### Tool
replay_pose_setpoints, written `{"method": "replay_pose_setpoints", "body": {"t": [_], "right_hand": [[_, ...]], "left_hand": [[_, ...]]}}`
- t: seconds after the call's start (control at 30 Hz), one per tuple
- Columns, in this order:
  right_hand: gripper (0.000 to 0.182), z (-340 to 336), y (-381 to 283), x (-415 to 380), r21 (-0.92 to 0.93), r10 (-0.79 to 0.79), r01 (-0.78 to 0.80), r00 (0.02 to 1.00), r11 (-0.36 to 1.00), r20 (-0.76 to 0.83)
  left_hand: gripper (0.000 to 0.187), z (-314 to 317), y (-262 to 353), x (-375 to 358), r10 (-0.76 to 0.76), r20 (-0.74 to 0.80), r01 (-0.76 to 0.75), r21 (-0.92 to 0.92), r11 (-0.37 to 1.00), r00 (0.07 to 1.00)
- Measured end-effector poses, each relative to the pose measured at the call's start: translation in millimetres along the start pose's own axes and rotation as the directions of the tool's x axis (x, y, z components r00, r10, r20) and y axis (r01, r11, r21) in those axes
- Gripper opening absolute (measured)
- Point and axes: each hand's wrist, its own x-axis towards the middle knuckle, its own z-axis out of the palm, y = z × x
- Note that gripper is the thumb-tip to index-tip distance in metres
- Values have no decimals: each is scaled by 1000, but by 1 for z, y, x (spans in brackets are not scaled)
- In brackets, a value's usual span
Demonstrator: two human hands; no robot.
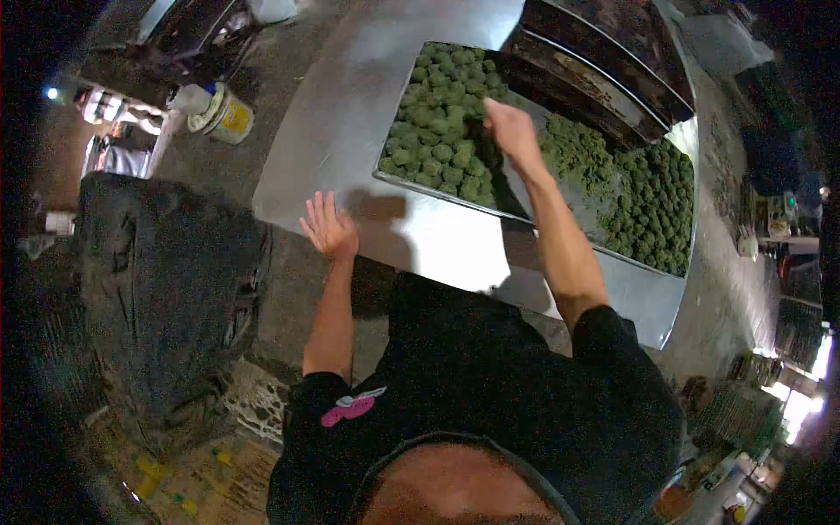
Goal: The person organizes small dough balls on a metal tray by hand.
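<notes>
A shallow metal tray [451, 203] lies on the metal table. Rows of round green balls [442, 118] fill its left part, and more green balls [652, 210] cover its right end. Loose green crumbs [573, 153] lie between the two groups. My right hand [512, 131] is over the tray beside the left group, its fingers curled; what they hold, if anything, is hidden. At the table's near left edge, my left hand [330, 229] has its fingers spread and nothing in it.
Dark stacked trays [586, 74] stand at the far side of the metal table [337, 114]. A white bucket with a yellow label [229, 120] is on the floor at the left. A dark cloth-covered object [171, 289] stands left of the table.
</notes>
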Motion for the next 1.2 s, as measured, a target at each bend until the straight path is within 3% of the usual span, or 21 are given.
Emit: {"method": "replay_pose_setpoints", "body": {"t": [0.07,0.1,0.13,0.23,0.27,0.3,0.33,0.4,0.43,0.47,0.53,0.57,0.63,0.67,0.77,0.8,0.87,0.93,1.0,1.03,1.2], "right_hand": [[35,17,-7,22,-214,-134,138,990,967,35],[34,21,-16,21,-135,-124,130,991,982,56],[34,20,-22,20,-48,-119,123,990,991,77],[32,-9,13,10,-197,-152,149,988,969,-2],[29,-28,30,2,-389,-116,73,989,918,-88],[28,-50,75,-2,-499,-277,158,945,852,-172],[29,-78,87,-16,-586,-162,-6,959,810,-234],[27,-131,139,-42,-785,-227,-97,929,612,-291],[26,-143,157,-49,-762,-268,-124,890,636,-369],[26,-151,205,-55,-774,-326,3,908,633,-263],[21,-139,198,-67,-699,-115,-150,942,699,-317],[21,-139,206,-71,-692,-102,-158,942,704,-319],[18,-142,209,-78,-748,7,-88,994,657,-111],[18,-143,205,-87,-744,10,-93,993,661,-115],[17,-153,207,-96,-776,92,124,969,618,228],[17,-152,211,-98,-774,83,135,968,619,235],[16,-144,205,-112,-755,38,29,997,655,72],[15,-145,207,-102,-783,63,48,992,621,111],[14,-145,226,-89,-686,-176,246,969,684,172],[14,-141,179,-98,-774,-44,191,977,604,207],[19,-130,205,-96,-743,37,70,991,665,126]], "left_hand": [[45,10,-14,-1,76,-48,-76,-1,997,996],[44,18,-15,-4,134,-107,-132,18,991,985],[44,10,-5,-3,98,-57,-97,17,995,994],[44,3,0,1,70,-23,-70,-6,997,997],[44,5,0,0,48,-52,-49,-17,999,997],[43,-1,3,3,0,20,0,3,1000,1000],[43,0,4,2,-6,27,6,-2,1000,1000],[43,0,2,1,32,-15,-32,-22,999,999],[43,0,1,2,29,-9,-29,-17,999,1000],[42,0,1,0,29,-3,-29,-5,1000,1000],[42,2,1,0,36,3,-36,12,999,999],[42,4,1,0,42,-15,-42,9,999,999],[43,3,-1,-1,58,-28,-58,10,998,998],[43,1,-1,-1,50,-10,-49,17,999,999],[43,4,2,1,33,-12,-33,17,999,999],[43,4,1,-2,35,-17,-35,16,999,999],[43,1,2,-3,28,1,-28,24,999,1000],[44,-6,4,-2,27,5,-27,28,999,1000],[44,-11,9,0,-3,84,0,33,999,996],[44,-11,9,0,-7,71,5,36,999,997],[44,-9,7,-2,15,81,-19,43,999,997]]}}
